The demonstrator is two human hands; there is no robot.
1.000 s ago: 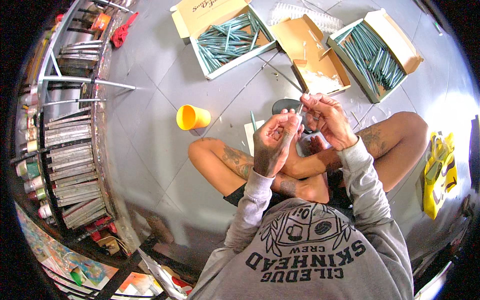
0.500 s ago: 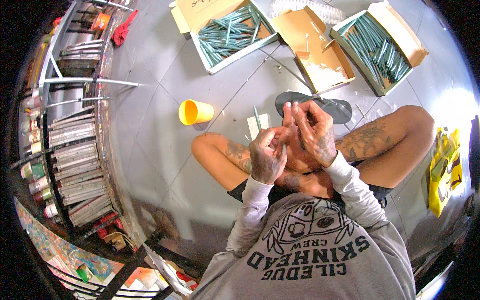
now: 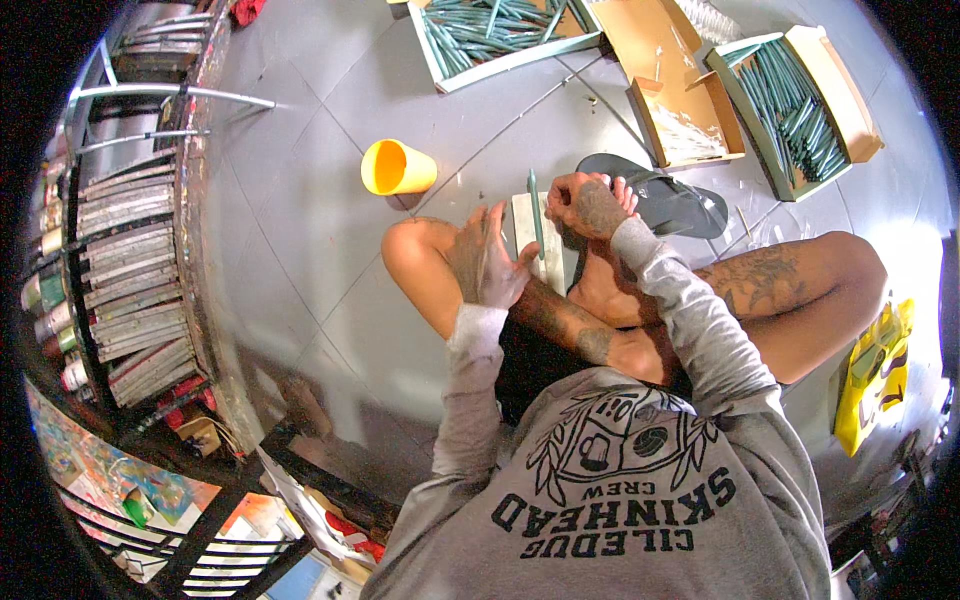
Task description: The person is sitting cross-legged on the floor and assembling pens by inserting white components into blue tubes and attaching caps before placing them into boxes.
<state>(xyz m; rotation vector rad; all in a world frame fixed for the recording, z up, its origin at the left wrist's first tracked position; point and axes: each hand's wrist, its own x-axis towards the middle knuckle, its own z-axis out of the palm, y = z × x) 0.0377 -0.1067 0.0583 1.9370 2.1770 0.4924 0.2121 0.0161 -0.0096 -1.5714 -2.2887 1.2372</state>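
The right hand [image 3: 590, 205] is curled into a loose fist. Its fingers are closed around the low end of a thin green stick [image 3: 536, 212]. The stick stands almost straight up from the fist, with its tip pointing away from the person. The left hand [image 3: 492, 262] is just beside the stick, on its left side. This hand is open and flat, with the fingers stretched out. Its fingertips come close to the stick, but I cannot tell if they touch it. It holds nothing that I can see.

Right behind the stick, a flat white piece [image 3: 527, 228] lies on the grey floor [image 3: 300, 220]. Under both hands are the person's bare crossed legs [image 3: 760, 290]. Just past the right hand lies a dark sandal [image 3: 665, 195].

A bit to the left of the hands, a yellow cup [image 3: 397, 167] lies on its side. Farther out, past the sandal, there is an open brown box [image 3: 690, 125] with clear thin things inside. Beside it, to the right, a box [image 3: 790, 110] is full of green sticks. Another box of green sticks [image 3: 500, 35] sits at the far edge. Far to the right of the legs lies a yellow bag [image 3: 875, 375].
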